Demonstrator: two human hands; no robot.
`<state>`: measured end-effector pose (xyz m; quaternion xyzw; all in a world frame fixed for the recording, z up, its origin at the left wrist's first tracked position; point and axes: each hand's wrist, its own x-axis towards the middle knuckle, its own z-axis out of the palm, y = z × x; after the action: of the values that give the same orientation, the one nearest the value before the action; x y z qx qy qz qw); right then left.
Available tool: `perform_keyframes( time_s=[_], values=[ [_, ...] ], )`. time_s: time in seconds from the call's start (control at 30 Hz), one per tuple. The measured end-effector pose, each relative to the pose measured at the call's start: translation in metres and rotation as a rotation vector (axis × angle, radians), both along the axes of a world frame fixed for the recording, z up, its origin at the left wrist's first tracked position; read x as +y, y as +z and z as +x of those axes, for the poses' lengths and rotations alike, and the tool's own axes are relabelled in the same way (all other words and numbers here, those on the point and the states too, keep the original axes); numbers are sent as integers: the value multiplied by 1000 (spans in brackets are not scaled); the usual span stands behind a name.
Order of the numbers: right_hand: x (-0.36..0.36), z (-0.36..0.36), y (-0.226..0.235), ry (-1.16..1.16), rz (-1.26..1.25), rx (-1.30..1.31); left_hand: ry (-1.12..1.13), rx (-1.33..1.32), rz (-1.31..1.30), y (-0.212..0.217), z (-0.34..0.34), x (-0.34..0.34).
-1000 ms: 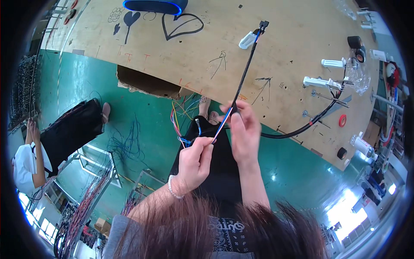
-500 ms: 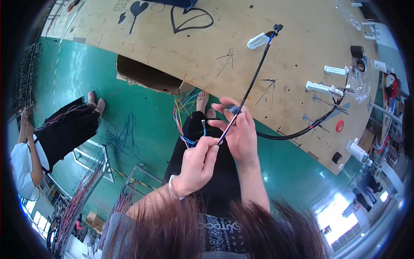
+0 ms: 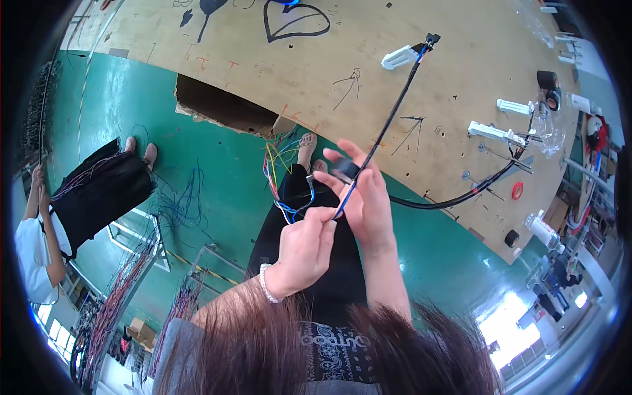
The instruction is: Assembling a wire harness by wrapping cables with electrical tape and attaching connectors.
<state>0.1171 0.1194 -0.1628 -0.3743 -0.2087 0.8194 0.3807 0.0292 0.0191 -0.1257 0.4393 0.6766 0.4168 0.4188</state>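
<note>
My left hand (image 3: pixel 304 250) pinches a thin black cable (image 3: pixel 388 125) that carries a bundle of coloured wires (image 3: pixel 280 178) at its near end. Just right of it, my right hand (image 3: pixel 362 197) holds a small roll of black tape (image 3: pixel 345 170) against the same cable. The cable runs up and away to a black connector (image 3: pixel 432 38) beside a white clip (image 3: pixel 399 58) on the plywood board (image 3: pixel 368 72). A thicker black cable (image 3: pixel 454 197) curves from behind my right hand toward white fixtures on the board.
White posts (image 3: pixel 494 131) and tape rolls (image 3: pixel 548 80) stand on the board's right side. A red tape ring (image 3: pixel 518 191) lies near its edge. Another person in black trousers (image 3: pixel 99 191) stands at the left. Wire racks (image 3: pixel 112 296) fill the lower left over a green floor (image 3: pixel 217 204).
Both hands have stayed together on the cable. The view has shifted slightly, so the board and connector sit a little higher and further right in the picture.
</note>
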Motion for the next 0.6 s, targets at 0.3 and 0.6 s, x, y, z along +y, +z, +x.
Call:
perform_keyframes(
  time_s=[0.3, 0.6],
  values=[
    [7, 8, 65, 407, 1026, -865, -129, 315, 139, -9, 2, -8],
    [-27, 11, 6, -3, -114, -8, -14, -6, -70, -1, -1, -18]
  ],
)
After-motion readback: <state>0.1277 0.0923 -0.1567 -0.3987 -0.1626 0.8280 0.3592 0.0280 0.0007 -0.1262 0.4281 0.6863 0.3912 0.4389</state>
